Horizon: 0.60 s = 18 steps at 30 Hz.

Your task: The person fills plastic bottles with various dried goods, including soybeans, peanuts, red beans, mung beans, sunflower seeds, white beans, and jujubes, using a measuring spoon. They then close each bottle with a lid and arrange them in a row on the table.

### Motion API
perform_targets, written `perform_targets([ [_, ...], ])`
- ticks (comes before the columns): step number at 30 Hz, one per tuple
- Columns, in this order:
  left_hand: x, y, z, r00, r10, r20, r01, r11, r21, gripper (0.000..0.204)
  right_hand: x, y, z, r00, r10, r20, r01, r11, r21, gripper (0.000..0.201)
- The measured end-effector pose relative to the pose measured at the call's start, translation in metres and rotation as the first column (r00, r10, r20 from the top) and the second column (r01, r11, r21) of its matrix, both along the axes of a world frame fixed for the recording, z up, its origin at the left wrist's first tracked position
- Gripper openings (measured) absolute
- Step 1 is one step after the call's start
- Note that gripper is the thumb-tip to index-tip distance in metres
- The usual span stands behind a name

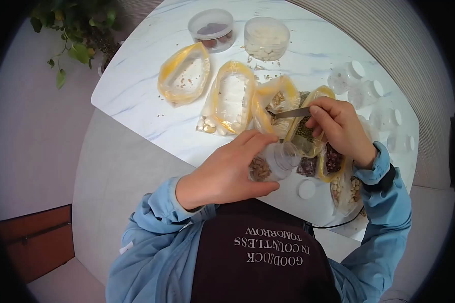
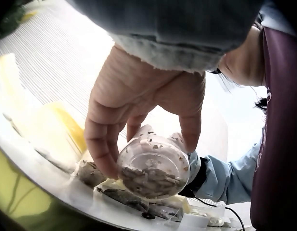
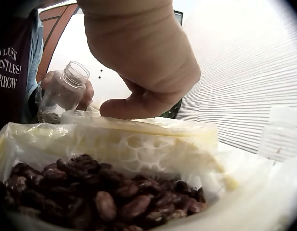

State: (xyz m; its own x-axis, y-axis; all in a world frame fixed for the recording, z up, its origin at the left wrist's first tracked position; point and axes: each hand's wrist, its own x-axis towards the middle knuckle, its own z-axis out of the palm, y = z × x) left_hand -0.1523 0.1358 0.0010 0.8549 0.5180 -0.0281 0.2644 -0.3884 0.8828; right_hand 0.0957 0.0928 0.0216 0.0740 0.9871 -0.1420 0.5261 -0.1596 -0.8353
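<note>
My left hand (image 1: 222,171) grips a small clear plastic jar (image 1: 278,160), tilted, its mouth towards the bags. Brown elongated pieces lie along the jar's lower side, and they show through its base in the left wrist view. In my right hand (image 1: 341,126) is a metal spoon (image 1: 294,112), pinched by the handle. The spoon's far end dips into an open yellow-rimmed bag (image 1: 287,91) of similar brown pieces, just beyond the jar. Beneath the right hand lie a bag of green beans (image 1: 303,132) and a bag of dark red beans (image 3: 105,192).
Two more yellow-rimmed bags stand left, one with few bits (image 1: 192,70), one with whitish pieces (image 1: 207,125). Two round tubs (image 1: 211,38) (image 1: 267,43) sit at the back. Several clear jars (image 1: 384,118) line the right edge. A white lid (image 1: 306,189) lies near the front.
</note>
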Motion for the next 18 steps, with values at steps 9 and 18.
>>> perform_targets([
  [9, 0.002, -0.001, 0.003, 1.0, 0.025, 0.015, -0.026, 0.996, 0.08, 0.074, 0.018, 0.013, -0.003, 0.841, -0.361, -0.403, 0.162, 0.879, -0.449, 0.021],
  [18, -0.011, -0.002, 0.003, 0.999, 0.043, -0.023, -0.04, 0.994, 0.101, 0.076, 0.026, 0.008, 0.0, 0.778, -0.424, -0.464, 0.217, 0.874, -0.435, 0.02],
])
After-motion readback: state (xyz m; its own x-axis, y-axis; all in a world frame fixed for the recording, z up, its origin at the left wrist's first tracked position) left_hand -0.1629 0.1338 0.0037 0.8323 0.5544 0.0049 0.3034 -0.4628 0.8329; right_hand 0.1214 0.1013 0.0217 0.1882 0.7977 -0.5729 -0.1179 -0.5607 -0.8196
